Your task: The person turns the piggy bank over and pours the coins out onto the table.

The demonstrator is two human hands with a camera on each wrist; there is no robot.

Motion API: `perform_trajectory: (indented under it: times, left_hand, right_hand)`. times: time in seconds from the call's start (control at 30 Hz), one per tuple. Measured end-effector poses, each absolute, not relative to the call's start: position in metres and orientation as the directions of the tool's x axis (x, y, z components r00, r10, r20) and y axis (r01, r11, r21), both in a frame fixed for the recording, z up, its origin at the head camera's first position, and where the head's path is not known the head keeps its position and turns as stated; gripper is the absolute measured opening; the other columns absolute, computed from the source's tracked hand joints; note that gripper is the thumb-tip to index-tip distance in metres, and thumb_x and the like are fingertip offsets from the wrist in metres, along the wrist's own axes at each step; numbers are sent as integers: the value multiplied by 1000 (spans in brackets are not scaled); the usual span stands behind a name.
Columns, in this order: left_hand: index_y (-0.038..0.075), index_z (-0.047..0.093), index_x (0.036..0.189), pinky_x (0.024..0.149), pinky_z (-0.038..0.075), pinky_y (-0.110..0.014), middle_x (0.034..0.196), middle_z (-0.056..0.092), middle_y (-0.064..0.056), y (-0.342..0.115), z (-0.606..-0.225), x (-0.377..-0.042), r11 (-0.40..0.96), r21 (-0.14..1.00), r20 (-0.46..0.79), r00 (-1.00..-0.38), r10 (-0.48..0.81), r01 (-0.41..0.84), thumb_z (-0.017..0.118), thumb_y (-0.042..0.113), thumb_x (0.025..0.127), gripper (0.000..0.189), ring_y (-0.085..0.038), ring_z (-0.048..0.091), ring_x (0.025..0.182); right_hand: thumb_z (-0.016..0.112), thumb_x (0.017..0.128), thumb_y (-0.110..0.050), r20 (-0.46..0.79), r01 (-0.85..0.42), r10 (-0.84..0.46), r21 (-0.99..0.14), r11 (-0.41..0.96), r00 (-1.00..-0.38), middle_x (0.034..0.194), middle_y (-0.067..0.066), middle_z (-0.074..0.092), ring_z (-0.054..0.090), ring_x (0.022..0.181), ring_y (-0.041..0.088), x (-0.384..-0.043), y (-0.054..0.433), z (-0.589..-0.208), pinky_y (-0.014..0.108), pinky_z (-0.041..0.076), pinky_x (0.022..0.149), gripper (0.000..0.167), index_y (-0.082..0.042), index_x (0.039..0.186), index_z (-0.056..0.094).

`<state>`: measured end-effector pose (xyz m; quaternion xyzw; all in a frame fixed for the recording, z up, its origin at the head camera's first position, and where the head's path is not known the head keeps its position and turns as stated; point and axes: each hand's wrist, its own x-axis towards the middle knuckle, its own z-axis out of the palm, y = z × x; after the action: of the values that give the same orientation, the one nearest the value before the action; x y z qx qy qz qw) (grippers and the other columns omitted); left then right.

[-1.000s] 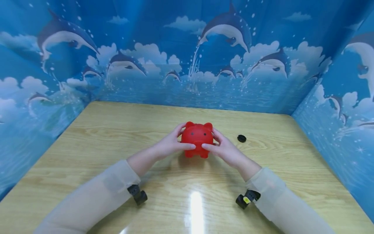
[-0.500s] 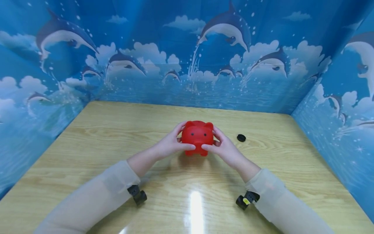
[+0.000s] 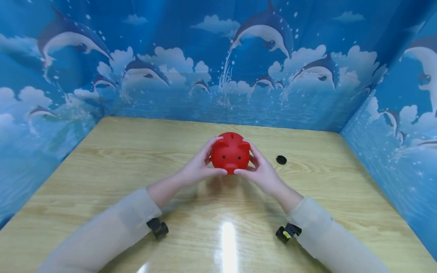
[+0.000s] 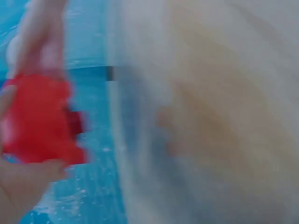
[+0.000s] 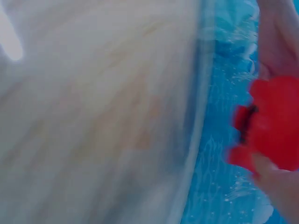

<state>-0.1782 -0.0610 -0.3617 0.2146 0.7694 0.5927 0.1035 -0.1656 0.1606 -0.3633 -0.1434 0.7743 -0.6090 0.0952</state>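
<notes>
The red pig (image 3: 229,153) is up between both hands, seemingly just off the table (image 3: 136,151), roughly midway between its left and right edges and nearer the back edge than I'd expect. It is tipped toward the person, so the slot (image 3: 232,135) on its back shows above the face. The left hand (image 3: 201,165) and right hand (image 3: 261,168) hold it from either side, fingers curled round the flanks and thumbs bent in by the snout; I'd guess a round body like that is steadier cupped from two sides. A black disc (image 3: 281,159) lies on the table near the right hand, toward the right edge, in easy reach. Beyond the back edge hangs a blue dolphin backdrop (image 3: 205,98). From the head the feet (image 5: 240,156) are hidden; the right wrist's blurred view shows them clear against blue, with a dark patch (image 5: 247,122) between, too smeared to identify. Only the head view has the disc.
</notes>
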Motion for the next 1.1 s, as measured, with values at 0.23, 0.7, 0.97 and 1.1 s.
perform_trajectory:
  times: [0.23,0.7,0.97,1.1]
  left_hand:
    - [25,29,144,95,43,-43,149,23,-1,-63,-364,-179,207,897,260,-845,466,390,78,12,75,86,-22,29,132]
    - [18,28,145,90,47,-41,149,25,-4,-64,-356,-184,243,866,276,-824,494,437,78,17,76,85,-25,31,131]
    - [28,21,148,86,50,-39,144,32,2,-62,-355,-187,332,941,-90,-892,443,70,77,27,77,90,-25,37,126]
    - [26,26,146,90,47,-38,145,28,3,-60,-357,-187,255,922,153,-877,455,293,77,22,77,86,-22,34,128]
  right_hand:
    - [74,78,-6,197,-267,-344,-948,172,-918,150,-7,23,30,134,23,-163,160,-365,35,46,92,88,-30,148,25]
    - [71,82,-7,248,-326,-380,-933,154,-891,151,4,23,31,132,29,-168,159,-363,40,45,93,79,-18,147,28]
    - [72,82,-31,-130,24,-345,-955,295,-929,149,0,26,38,127,31,-172,160,-352,42,45,93,80,-30,147,25]
    - [73,81,-25,49,-152,-344,-948,281,-938,151,-5,22,34,131,27,-172,160,-352,39,46,91,84,-30,148,22]
